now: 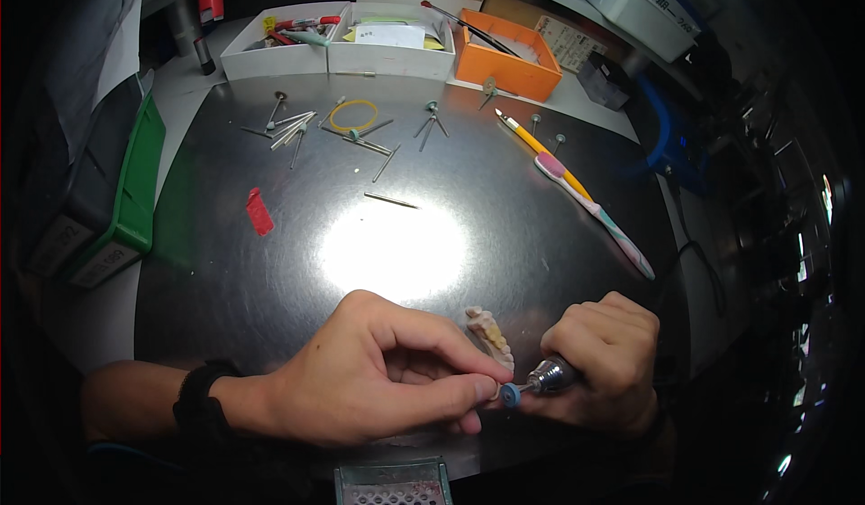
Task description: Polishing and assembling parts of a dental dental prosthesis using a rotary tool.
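My right hand (608, 361) is wrapped round a silver rotary handpiece (554, 375) with a small blue grinding wheel (510, 395) on its tip. Between the thumb and fingers of my left hand (369, 370) is a small pale tooth-like piece (494, 392), mostly covered by the fingertips. The blue wheel is right beside that piece; whether they touch I cannot tell. Just beyond the fingers, a cream and yellowish dental model (489, 334) with a row of teeth lies on the dark work surface (225, 289).
Several mounted burs (293, 131) lie scattered at the back, near a yellow rubber band (354, 116). A toothbrush (595, 208) and a yellow-handled brush (532, 140) are at the right. White boxes (284, 59), an orange box (509, 77) and a green tray (135, 181) border the surface.
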`<state>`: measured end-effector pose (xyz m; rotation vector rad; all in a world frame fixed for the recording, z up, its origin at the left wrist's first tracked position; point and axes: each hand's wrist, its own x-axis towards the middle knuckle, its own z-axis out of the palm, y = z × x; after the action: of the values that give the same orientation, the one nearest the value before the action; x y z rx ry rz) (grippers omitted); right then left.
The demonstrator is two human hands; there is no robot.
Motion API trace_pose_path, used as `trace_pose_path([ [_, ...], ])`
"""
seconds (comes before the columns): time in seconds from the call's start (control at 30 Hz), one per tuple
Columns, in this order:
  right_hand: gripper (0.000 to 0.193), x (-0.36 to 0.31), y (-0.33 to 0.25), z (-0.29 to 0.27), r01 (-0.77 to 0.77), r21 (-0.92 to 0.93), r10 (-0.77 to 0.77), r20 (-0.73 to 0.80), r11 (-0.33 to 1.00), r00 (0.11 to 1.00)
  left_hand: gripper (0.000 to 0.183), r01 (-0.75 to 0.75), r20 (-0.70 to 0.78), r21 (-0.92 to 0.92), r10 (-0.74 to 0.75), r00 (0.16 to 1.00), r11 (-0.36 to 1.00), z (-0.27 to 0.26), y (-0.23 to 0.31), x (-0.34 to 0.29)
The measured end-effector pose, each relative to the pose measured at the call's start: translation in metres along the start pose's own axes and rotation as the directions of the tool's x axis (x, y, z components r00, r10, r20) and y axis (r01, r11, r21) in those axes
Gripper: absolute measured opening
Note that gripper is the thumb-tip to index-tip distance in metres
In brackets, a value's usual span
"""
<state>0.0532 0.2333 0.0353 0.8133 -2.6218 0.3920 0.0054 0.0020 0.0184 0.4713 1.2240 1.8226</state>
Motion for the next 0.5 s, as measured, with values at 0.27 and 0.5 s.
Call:
trace_pose_path([
  [0.27,0.05,0.001,0.0,0.0,-0.004,-0.006,0.004,0.038,1.0,0.999,0.018,-0.078,0.019,-0.021,0.078,0.997,0.997,-0.003,-0.009,0.002],
  [0.5,0.051,0.0,-0.001,0.002,-0.018,-0.016,0.018,0.013,1.0,1.0,0.018,-0.093,-0.005,-0.048,0.092,0.996,0.995,-0.003,-0.011,0.002],
])
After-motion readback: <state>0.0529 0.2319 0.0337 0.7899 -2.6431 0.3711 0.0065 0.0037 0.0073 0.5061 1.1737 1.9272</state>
